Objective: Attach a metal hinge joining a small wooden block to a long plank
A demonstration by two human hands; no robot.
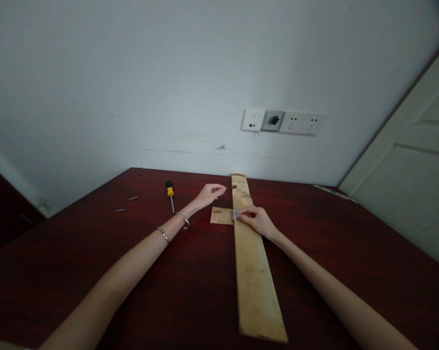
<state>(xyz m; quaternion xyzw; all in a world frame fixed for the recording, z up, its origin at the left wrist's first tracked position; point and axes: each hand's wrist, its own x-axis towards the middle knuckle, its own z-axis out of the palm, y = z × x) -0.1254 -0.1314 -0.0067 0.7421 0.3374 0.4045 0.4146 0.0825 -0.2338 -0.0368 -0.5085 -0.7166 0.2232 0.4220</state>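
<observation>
A long pale wooden board (254, 272) lies lengthwise on the table, and a short wooden piece (221, 216) sits against its left side. Where the two meet is a small silvery metal piece (235, 214) that looks like a hinge. My right hand (255, 218) rests on the long board, its fingertips pinched at this metal piece. Left of the board, above the short piece, hovers my left hand (210, 194). Its fingers are bent together towards the thumb; anything between them is too small to make out.
A black and yellow screwdriver (170, 189) lies on the dark red table (149, 301), left of my left hand. Two small metal pins or screws, one nearer (120, 210) and one farther (133, 198), lie beyond it. Behind stands a white wall with sockets (302, 123).
</observation>
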